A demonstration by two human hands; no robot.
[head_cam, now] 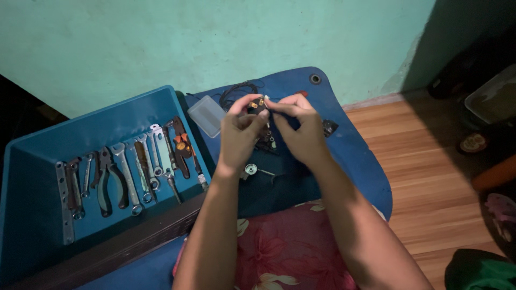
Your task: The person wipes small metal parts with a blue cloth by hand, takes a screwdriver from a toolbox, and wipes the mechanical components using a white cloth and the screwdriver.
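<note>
- I see both hands raised together at the upper centre of the frame, meeting over a blue tarp (349, 161).
- My left hand (238, 134) pinches a small dark part (257, 105) with brass-coloured bits on it; thumb and fingers are closed on it.
- My right hand (301, 131) comes in from the right, its fingertips closed on the same part from the other side, so the two hands touch around it.
- The part sits just left of the top centre, held clear above the tarp.
- Below the hands, on the tarp, lies a small round metal piece with a thin stem (252, 169), and more small dark bits (267, 142) lie between the wrists; I cannot tell what they are.
- A coil of black wire (232, 91) lies just behind the left hand, and a clear plastic box (207, 115) lies just to its left.
- At the left of the frame a blue tray (32, 177) holds a row of tools (129, 172): wrenches, pliers and the like, laid side by side.
- A red flowered cloth (279, 247) is at the bottom centre, between my forearms.
- The wooden floor (424, 177) fills the right side, and a green wall (215, 37) runs across the top.
</note>
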